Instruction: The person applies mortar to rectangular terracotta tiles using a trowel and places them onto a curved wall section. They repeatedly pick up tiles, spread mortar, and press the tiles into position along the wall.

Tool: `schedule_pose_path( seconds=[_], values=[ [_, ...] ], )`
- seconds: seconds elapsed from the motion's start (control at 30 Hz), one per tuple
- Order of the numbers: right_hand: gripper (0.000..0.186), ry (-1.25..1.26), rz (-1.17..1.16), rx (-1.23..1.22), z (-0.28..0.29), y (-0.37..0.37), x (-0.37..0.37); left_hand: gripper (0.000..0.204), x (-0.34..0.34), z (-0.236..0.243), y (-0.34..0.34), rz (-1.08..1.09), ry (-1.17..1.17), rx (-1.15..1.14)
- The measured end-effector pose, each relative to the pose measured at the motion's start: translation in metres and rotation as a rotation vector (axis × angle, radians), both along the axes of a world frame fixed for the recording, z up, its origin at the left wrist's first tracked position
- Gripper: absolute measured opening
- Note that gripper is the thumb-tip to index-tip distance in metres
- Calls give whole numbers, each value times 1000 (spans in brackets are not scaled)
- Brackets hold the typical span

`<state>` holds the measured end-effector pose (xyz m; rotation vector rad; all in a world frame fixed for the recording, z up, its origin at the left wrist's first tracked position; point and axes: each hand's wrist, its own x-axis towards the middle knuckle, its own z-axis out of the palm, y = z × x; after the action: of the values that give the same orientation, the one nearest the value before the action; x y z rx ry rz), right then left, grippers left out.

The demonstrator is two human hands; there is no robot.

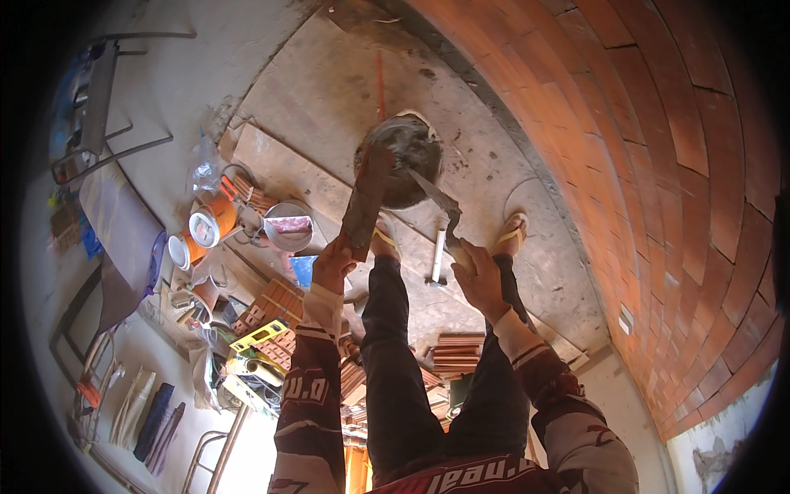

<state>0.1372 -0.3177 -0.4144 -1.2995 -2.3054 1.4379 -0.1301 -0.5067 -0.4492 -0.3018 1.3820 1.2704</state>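
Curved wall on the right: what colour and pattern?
Orange-red bricks in curved courses, clearest in the head view.

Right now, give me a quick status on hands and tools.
Left hand grips a brick. Right hand holds a trowel, blade in the mortar pan. Hammer lies between the feet.

The curved red brick wall (658,165) closes off the whole right side. Straight below the hands, the round grey mortar-filled pan (401,160) stands between the two sandalled feet (510,235), with a white-handled hammer (439,257) lying between them. Bare concrete floor (329,82) beyond the pan is open. To the left, orange buckets (206,230), a metal bowl (288,226) and stacked bricks (276,317) crowd the ground.
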Motion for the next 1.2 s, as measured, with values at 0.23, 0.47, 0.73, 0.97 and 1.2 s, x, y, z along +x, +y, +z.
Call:
schedule_pose_path(
  seconds=[0.23,0.47,0.73,0.97,1.2],
  values=[
    [52,-21,15,-3,-3,10,-17,45,-1,28,-25,-268,309,-70],
    [50,-34,59,-48,0,7,-22,43,4,29,-40,-232,310,-18],
    [50,-125,188,-17,2,14,-31,43,2,31,-44,-281,364,-25],
    [46,-343,318,11,-48,29,-56,42,0,20,-52,-284,324,-92],
    [36,-501,313,-375,-115,56,-104,57,1,20,-75,-39,-9,97]
  ],
)
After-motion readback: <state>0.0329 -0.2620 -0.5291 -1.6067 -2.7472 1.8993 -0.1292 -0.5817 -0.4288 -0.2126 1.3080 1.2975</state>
